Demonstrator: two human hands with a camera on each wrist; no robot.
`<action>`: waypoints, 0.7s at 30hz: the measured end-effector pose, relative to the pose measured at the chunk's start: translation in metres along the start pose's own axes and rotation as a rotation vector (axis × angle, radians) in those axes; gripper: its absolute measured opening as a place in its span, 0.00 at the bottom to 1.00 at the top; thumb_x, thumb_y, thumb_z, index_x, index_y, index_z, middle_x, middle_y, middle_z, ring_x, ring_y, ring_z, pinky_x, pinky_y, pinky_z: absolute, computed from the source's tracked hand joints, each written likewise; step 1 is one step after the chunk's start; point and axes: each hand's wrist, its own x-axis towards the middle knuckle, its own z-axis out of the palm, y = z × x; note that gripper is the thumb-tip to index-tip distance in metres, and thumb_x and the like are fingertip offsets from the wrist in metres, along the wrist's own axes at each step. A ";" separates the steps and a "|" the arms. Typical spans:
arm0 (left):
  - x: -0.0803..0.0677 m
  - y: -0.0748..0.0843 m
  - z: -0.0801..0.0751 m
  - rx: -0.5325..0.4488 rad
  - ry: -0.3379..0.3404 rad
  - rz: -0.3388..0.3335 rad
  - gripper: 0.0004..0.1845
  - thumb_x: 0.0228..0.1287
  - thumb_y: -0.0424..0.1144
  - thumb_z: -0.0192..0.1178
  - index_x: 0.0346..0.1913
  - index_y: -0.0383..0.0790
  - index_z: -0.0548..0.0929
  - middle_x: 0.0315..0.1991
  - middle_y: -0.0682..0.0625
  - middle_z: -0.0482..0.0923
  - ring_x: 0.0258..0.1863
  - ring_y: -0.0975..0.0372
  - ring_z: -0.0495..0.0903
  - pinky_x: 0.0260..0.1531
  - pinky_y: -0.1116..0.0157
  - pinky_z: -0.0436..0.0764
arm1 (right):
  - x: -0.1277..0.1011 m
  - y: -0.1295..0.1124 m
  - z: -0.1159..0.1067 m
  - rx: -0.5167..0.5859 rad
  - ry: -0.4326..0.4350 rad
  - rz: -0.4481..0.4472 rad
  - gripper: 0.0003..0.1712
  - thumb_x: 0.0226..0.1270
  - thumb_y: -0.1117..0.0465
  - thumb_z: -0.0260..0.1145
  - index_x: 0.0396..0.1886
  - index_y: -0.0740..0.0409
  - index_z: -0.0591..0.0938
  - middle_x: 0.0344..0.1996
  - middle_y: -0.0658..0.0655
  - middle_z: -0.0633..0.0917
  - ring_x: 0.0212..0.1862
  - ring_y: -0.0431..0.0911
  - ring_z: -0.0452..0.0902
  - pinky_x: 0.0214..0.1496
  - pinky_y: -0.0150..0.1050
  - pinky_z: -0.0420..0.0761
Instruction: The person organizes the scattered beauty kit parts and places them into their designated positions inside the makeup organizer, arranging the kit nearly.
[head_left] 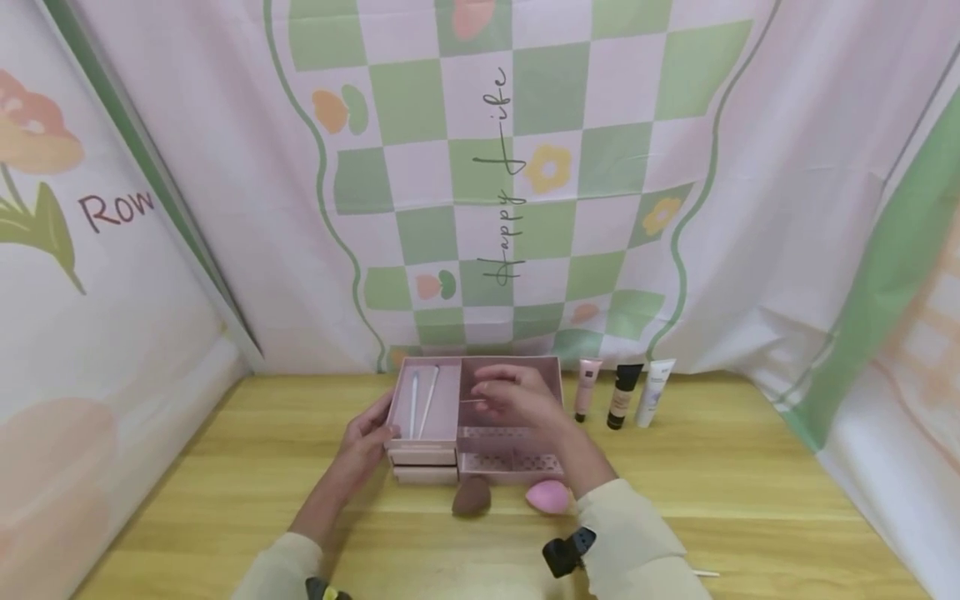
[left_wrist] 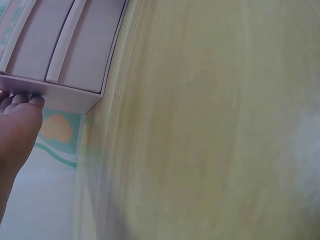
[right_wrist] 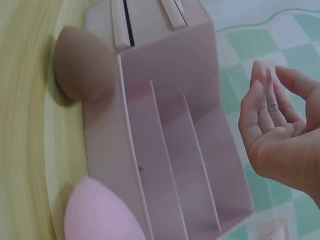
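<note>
A pink organizer box stands on the table, with two drawers at its left and divided compartments at its right. Two thin white sticks lie on its top left. My left hand rests against the box's left side; in the left wrist view its fingers touch the side wall. Above the right compartments hovers my right hand, fingers loosely bent. In the right wrist view that hand has thumb and fingers apart, and I see nothing between them.
A brown makeup sponge and a pink makeup sponge lie before the box. To its right stand a pink tube, a black-capped foundation tube and a white tube. A white stick lies near my right sleeve. Curtains hang behind.
</note>
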 end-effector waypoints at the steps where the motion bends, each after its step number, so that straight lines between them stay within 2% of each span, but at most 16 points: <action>1: 0.000 0.000 0.000 -0.004 -0.001 0.003 0.39 0.61 0.24 0.47 0.75 0.29 0.47 0.79 0.36 0.42 0.76 0.47 0.46 0.63 0.78 0.70 | -0.003 0.000 -0.004 -0.018 -0.001 -0.008 0.25 0.65 0.62 0.63 0.61 0.67 0.75 0.37 0.48 0.89 0.35 0.39 0.85 0.51 0.42 0.87; 4: 0.001 0.000 0.001 -0.012 0.001 0.009 0.39 0.61 0.24 0.46 0.75 0.29 0.47 0.79 0.35 0.42 0.77 0.45 0.45 0.63 0.79 0.70 | -0.010 -0.001 -0.018 -0.052 0.008 -0.026 0.25 0.66 0.62 0.62 0.61 0.67 0.74 0.37 0.47 0.89 0.37 0.40 0.86 0.54 0.44 0.87; 7: 0.001 0.000 0.002 -0.008 0.003 0.010 0.39 0.62 0.24 0.46 0.75 0.29 0.47 0.79 0.36 0.42 0.77 0.46 0.45 0.62 0.79 0.70 | -0.018 -0.002 -0.030 -0.085 0.026 -0.031 0.26 0.66 0.61 0.62 0.62 0.68 0.73 0.37 0.47 0.89 0.37 0.39 0.85 0.50 0.39 0.87; 10: 0.002 0.000 0.002 -0.008 0.004 0.008 0.39 0.62 0.24 0.46 0.75 0.29 0.47 0.79 0.36 0.42 0.77 0.46 0.45 0.62 0.79 0.70 | -0.027 -0.003 -0.040 -0.111 0.052 -0.032 0.27 0.66 0.61 0.62 0.62 0.70 0.72 0.39 0.52 0.90 0.38 0.39 0.86 0.50 0.37 0.87; 15: 0.001 0.001 0.002 -0.013 0.000 0.011 0.38 0.62 0.23 0.46 0.75 0.28 0.46 0.79 0.35 0.41 0.77 0.46 0.45 0.63 0.79 0.69 | -0.043 -0.001 -0.051 -0.186 0.081 -0.015 0.27 0.66 0.60 0.62 0.62 0.67 0.73 0.50 0.65 0.86 0.46 0.45 0.87 0.58 0.43 0.85; 21: 0.001 0.000 0.001 -0.005 -0.006 0.005 0.38 0.63 0.25 0.47 0.76 0.29 0.47 0.79 0.36 0.41 0.78 0.46 0.44 0.63 0.78 0.68 | -0.058 0.006 -0.060 -0.278 0.102 -0.035 0.26 0.68 0.60 0.61 0.62 0.67 0.73 0.53 0.69 0.84 0.45 0.43 0.85 0.55 0.46 0.85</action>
